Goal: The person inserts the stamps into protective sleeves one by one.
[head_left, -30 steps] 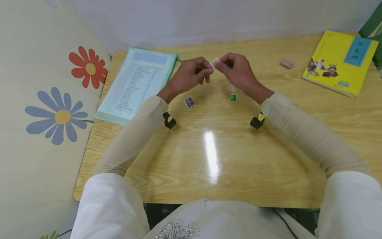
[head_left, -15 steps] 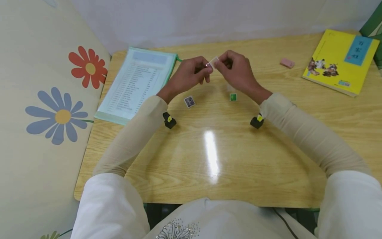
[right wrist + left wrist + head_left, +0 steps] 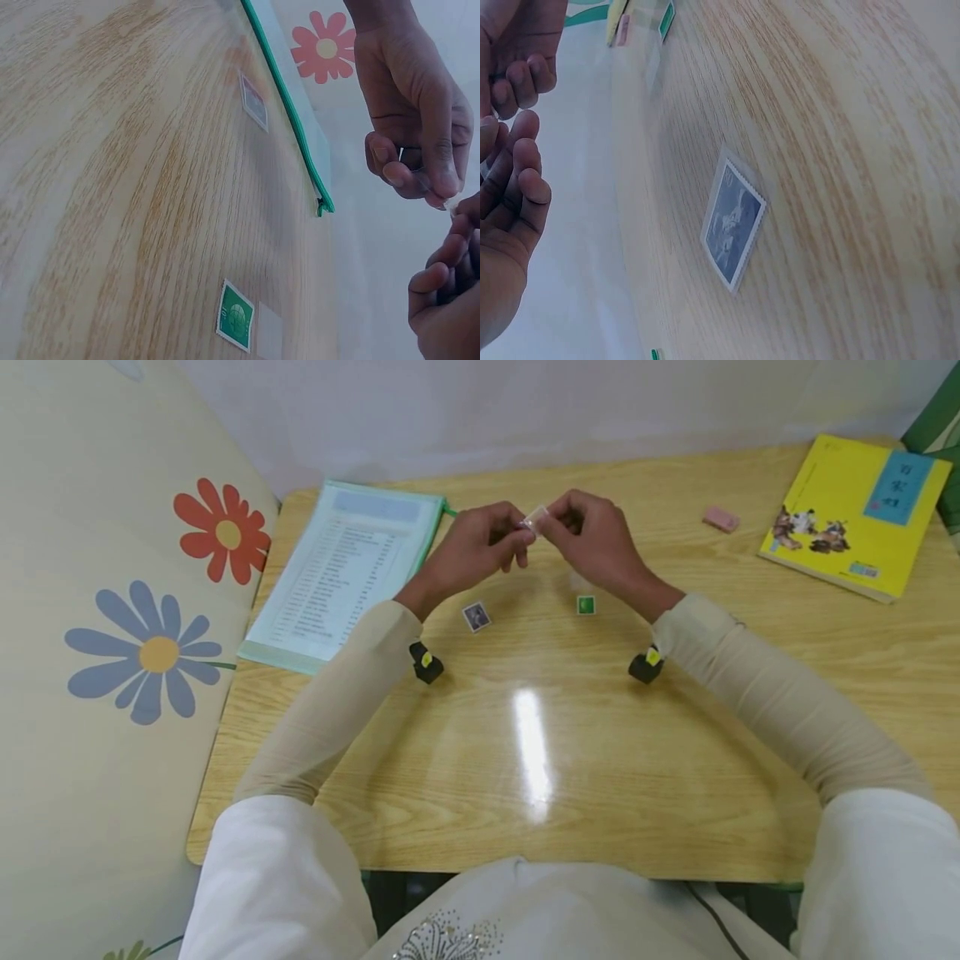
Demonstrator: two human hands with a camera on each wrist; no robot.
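Above the far part of the table, my left hand and right hand pinch a small clear plastic sleeve between thumbs and fingertips. It looks see-through, and fingers cover much of it in both wrist views. A dark postage stamp lies on the table below my left hand, inside a clear sleeve with a pale margin along one side. Beneath my right hand lies a green postage stamp with a perforated edge. Right beside it is another clear sleeve, faint against the wood.
A light-blue zip folder with a printed list lies at the left of the wooden table. At the right are a pink eraser and a yellow book. A wall rises behind the table.
The sleeve between my fingertips looked opaque and whitish a second ago and now looks clear, as its angle shifts slightly. My right hand has moved very slightly; the stamps lie unmoved.
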